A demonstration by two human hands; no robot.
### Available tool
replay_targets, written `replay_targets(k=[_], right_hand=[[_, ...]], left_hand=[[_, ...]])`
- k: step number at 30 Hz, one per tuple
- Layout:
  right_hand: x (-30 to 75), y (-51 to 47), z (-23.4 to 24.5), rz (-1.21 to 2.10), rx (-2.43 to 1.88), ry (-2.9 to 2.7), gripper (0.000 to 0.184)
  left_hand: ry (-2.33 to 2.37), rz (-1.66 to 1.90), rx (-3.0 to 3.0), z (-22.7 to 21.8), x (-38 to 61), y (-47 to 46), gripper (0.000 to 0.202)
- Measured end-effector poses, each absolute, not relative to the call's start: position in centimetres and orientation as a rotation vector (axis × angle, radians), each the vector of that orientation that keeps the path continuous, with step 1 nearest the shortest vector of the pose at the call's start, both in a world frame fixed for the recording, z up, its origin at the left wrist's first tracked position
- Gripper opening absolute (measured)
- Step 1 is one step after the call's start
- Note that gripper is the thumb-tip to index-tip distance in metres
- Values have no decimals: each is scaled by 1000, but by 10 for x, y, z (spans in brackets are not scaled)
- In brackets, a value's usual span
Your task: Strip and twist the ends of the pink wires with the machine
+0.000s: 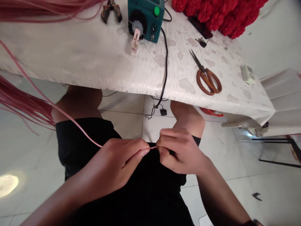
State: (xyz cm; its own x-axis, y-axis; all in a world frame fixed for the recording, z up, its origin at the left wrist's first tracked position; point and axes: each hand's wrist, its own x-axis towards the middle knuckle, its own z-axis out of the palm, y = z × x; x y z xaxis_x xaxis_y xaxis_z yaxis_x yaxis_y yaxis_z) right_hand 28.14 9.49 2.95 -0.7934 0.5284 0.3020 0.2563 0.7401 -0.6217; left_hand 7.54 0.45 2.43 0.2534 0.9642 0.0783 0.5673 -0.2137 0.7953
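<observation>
A thin pink plastic strand [77, 124] runs from a loose bundle of pink strands [23, 103] at the left down to my hands. My left hand [115, 163] pinches it between thumb and fingers. My right hand [181, 150] grips the short stretch beyond, with its fingertips close to my left thumb. Both hands sit above my black shorts [80, 135]. The strand's end is hidden inside my right fingers.
A white patterned table cover [98, 69] holds a teal dial device [145, 18] with a black cord, orange-handled scissors [208, 78], and pliers [111, 11]. Red bundled material [216, 12] lies beyond. Tiled floor [223, 157] surrounds my legs.
</observation>
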Motion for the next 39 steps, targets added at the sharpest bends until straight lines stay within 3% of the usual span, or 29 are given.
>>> replay_targets(k=[3,7,21,30,39], right_hand=[[286,94,24,1068,-677,-2302,5],[282,82,12,1221,-702,-2046,11],[250,73,20,920,-610,-1884,12],[262,81,20,975,-622,-2040,11],[261,80,22,1111,-606,-1900,7]], left_hand=[[1459,859,1870,27,76,4,18],[1513,964,1825,29,81,4,15],[1583,1088,1764,35,88,7,16],[1545,1030,2091,44,77,15,11],[1489,1079,1852,54,88,13,18]])
